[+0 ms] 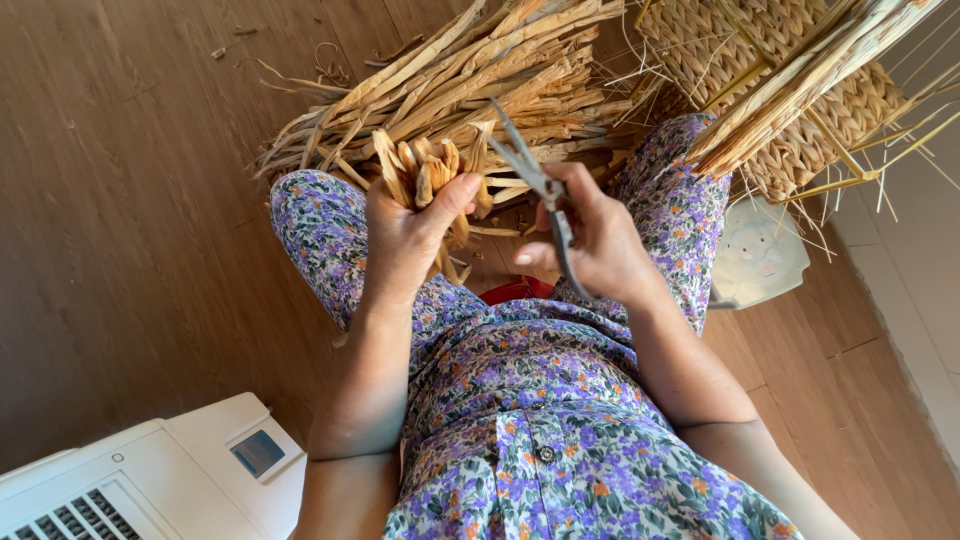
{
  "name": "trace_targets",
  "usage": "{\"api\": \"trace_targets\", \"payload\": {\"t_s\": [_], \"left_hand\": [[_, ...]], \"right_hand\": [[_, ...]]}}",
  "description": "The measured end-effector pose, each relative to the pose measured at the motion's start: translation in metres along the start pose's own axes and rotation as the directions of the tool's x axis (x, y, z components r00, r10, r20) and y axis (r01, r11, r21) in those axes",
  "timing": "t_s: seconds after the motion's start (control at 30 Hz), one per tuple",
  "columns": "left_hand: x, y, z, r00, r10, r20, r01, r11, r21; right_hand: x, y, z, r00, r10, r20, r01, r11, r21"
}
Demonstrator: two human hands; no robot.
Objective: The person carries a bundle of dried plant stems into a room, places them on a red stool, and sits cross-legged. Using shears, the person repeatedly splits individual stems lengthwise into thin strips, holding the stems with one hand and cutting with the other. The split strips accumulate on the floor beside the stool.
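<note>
Left grip: left hand (405, 235) is closed around a bundle of dried straw strips (425, 170), thumb pressed across it.
Right grip: right hand (590, 240) is wrapped on the handles of metal scissors (535, 190), blades apart and pointing at the bundle.
Location: above the lap, over the loose straw pile (480, 80) on the floor (120, 200).
Handling: likely light, dry and brittle; best held low, near the fist.
Nearby: woven basket (770, 70).

Lower ends of the straw bundle (425, 175) vanish inside the left hand (405, 235); scissors (540, 190) handles are buried in the right hand (590, 240); the woven basket (790, 70) runs off the top edge, and the white appliance (120, 480) off the bottom
</note>
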State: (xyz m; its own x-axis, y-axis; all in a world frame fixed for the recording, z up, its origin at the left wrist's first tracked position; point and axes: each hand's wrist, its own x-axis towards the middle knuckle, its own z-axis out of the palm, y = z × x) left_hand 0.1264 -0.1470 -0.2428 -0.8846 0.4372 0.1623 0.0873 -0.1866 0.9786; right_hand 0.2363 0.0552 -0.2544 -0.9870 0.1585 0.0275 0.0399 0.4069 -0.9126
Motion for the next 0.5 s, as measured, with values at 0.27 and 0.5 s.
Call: {"api": "trace_targets", "payload": {"t_s": [0.27, 0.5], "left_hand": [[-0.007, -0.01, 0.02, 1.0, -0.019, -0.011, 0.019, 0.999, -0.026], [-0.011, -0.011, 0.028, 0.999, -0.007, -0.038, 0.005, 0.999, -0.044]], "right_hand": [[-0.003, -0.025, 0.016, 0.99, -0.071, -0.12, 0.043, 0.975, -0.216], [-0.004, -0.019, 0.018, 0.988, -0.055, -0.146, 0.016, 0.967, -0.256]]}}
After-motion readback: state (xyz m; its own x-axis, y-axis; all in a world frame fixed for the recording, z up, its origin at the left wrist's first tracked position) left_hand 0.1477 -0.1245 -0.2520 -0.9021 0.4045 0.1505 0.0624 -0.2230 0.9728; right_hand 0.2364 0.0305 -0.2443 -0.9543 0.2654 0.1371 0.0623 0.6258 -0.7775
